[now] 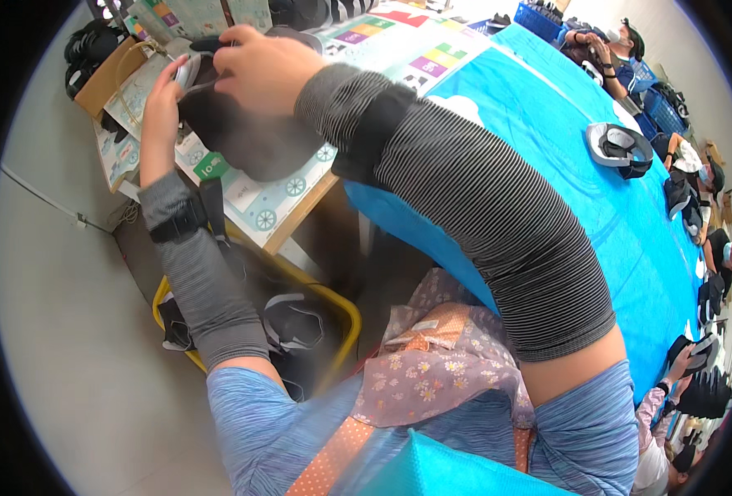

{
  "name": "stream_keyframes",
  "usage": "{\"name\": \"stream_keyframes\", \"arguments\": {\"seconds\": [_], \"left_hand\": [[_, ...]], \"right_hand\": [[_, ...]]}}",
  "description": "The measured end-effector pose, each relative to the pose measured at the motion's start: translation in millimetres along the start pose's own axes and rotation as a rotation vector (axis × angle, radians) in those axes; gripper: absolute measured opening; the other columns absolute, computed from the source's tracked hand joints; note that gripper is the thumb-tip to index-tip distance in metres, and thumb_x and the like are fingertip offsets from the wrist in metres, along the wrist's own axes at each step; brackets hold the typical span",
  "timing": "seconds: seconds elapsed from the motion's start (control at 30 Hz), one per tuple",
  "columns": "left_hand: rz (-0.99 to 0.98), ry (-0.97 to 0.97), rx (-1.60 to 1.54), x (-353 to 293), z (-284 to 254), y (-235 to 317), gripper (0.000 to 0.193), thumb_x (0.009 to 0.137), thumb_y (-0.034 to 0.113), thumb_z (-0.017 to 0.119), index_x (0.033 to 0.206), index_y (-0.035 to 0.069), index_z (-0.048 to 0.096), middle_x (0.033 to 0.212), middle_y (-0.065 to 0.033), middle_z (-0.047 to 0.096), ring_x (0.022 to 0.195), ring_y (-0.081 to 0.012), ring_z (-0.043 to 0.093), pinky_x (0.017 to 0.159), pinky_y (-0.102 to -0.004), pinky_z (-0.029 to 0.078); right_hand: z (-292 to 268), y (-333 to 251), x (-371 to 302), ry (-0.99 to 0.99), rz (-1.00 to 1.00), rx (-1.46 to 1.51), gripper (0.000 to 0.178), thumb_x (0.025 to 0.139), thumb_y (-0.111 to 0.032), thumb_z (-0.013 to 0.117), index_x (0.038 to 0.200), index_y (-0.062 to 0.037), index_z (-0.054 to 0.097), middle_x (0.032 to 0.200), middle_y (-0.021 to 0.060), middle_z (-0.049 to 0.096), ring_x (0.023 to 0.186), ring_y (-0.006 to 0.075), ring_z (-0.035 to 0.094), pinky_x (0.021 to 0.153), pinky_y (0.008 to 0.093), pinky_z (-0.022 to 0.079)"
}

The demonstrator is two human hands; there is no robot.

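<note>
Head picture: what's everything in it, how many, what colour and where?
Blurred cap-like item: one, dark, at both hands
Patterned table: one, white and colourful, upper left
Blue cloth: one, blue, right
Lined cap: one, black and grey, on cloth
Yellow-rimmed bin: one, yellow, lower left
Cardboard box: one, brown, upper left
Blue baskets: several, blue, upper right
Other dark items: many, black, around edges
Other people: at least four, varied clothes, right edge
Apron: one, floral mauve, lower centre
Striped sleeves: two, grey and black, forearms
Left hand: one, bare, item's left
Right hand: one, bare, item's top
</note>
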State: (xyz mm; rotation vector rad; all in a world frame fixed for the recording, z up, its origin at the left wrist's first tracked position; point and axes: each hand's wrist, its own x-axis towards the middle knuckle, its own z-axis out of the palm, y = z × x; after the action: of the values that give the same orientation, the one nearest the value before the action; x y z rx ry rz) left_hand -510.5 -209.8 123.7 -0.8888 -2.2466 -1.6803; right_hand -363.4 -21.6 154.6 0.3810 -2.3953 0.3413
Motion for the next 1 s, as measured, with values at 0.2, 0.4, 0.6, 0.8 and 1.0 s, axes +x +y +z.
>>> {"name": "stream_keyframes", "arguments": {"seconds": [0.2, 0.4, 0.6, 0.8, 1.0], "left_hand": [[0.037, -0.25, 0.275, 77, 20, -23, 0.051, 0.089, 0.013, 0.038, 0.132, 0.01, 0.065, 0.105, -0.0029, 0.066, 0.086, -0.0114, 0.058, 0.072, -0.0236, 0.046], [-0.154, -0.363, 0.296, 77, 4, -32, 0.045, 0.093, 0.014, 0.041, 0.131, 0.008, 0.065, 0.113, -0.0069, 0.069, 0.093, -0.0148, 0.065, 0.074, -0.0284, 0.053], [-0.008, -0.365, 0.544, 83, 54, 1, 0.047, 0.094, 0.019, 0.04, 0.129, 0.003, 0.065, 0.119, -0.0103, 0.069, 0.101, -0.0179, 0.064, 0.087, -0.0314, 0.051], [0.05, -0.349, 0.45, 64, 24, -36, 0.049, 0.092, 0.023, 0.043, 0.127, -0.004, 0.064, 0.125, -0.0212, 0.068, 0.118, -0.0294, 0.062, 0.104, -0.0364, 0.044], [0.092, -0.265, 0.458, 77, 13, -24, 0.05, 0.097, 0.027, 0.042, 0.133, -0.003, 0.06, 0.134, -0.021, 0.063, 0.127, -0.0319, 0.058, 0.108, -0.0374, 0.041]], "right_hand": [[41, 60, 17, 0.177, 0.004, 0.086, 0.022, 0.091, -0.032, 0.066, 0.097, -0.0119, 0.071, 0.113, 0.0125, 0.061, 0.106, 0.0329, 0.064, 0.089, 0.0437, 0.053], [64, 59, 2, 0.222, -0.167, 0.143, 0.021, 0.093, -0.027, 0.066, 0.091, -0.0069, 0.073, 0.1, 0.01, 0.066, 0.111, 0.0315, 0.057, 0.092, 0.0407, 0.05], [35, 69, -29, 0.134, 0.216, 0.091, 0.03, 0.09, -0.037, 0.068, 0.116, -0.0208, 0.07, 0.139, 0.0078, 0.054, 0.116, 0.0309, 0.064, 0.095, 0.0437, 0.053], [-42, 3, -132, -0.192, 0.175, 0.207, 0.061, 0.09, -0.025, 0.07, 0.146, -0.0253, 0.048, 0.158, 0.0149, 0.035, 0.106, 0.0363, 0.068, 0.089, 0.046, 0.056], [-191, -16, -319, -0.56, 0.237, 0.305, 0.051, 0.094, -0.026, 0.066, 0.141, -0.0105, 0.051, 0.154, 0.0168, 0.041, 0.115, 0.0419, 0.062, 0.094, 0.0461, 0.053]]}}
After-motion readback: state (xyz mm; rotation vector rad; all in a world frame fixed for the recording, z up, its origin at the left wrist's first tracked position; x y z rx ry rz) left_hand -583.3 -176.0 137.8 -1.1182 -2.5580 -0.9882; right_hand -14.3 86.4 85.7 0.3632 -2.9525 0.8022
